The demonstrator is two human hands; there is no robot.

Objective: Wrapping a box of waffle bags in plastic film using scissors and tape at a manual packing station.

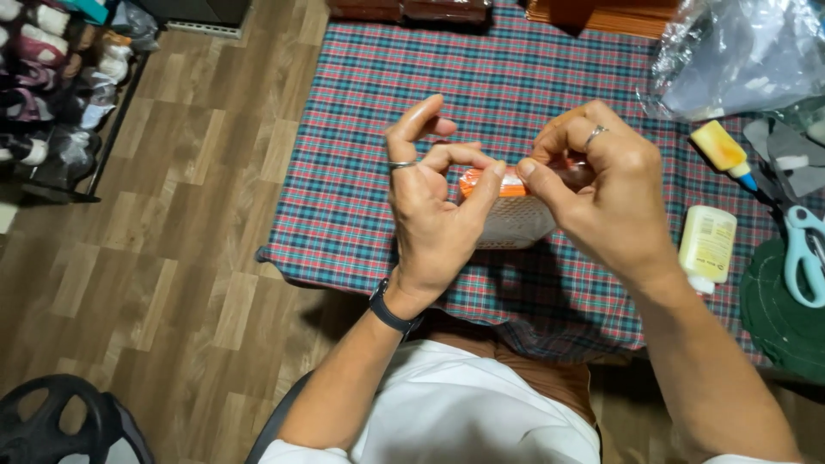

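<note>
Both my hands are raised over a plaid cloth and meet on a small object with an orange top and a pale mesh-patterned lower part. My left hand pinches its left end between thumb and forefinger; a ring sits on one finger and a dark watch on the wrist. My right hand, also ringed, grips the right end with curled fingers. Much of the object is hidden behind my fingers.
On the cloth at right lie a pale yellow bottle, a yellow glue bottle with a blue tip, teal-handled scissors, dark green felt and a clear plastic bag. Shoes line the far left on the wood floor.
</note>
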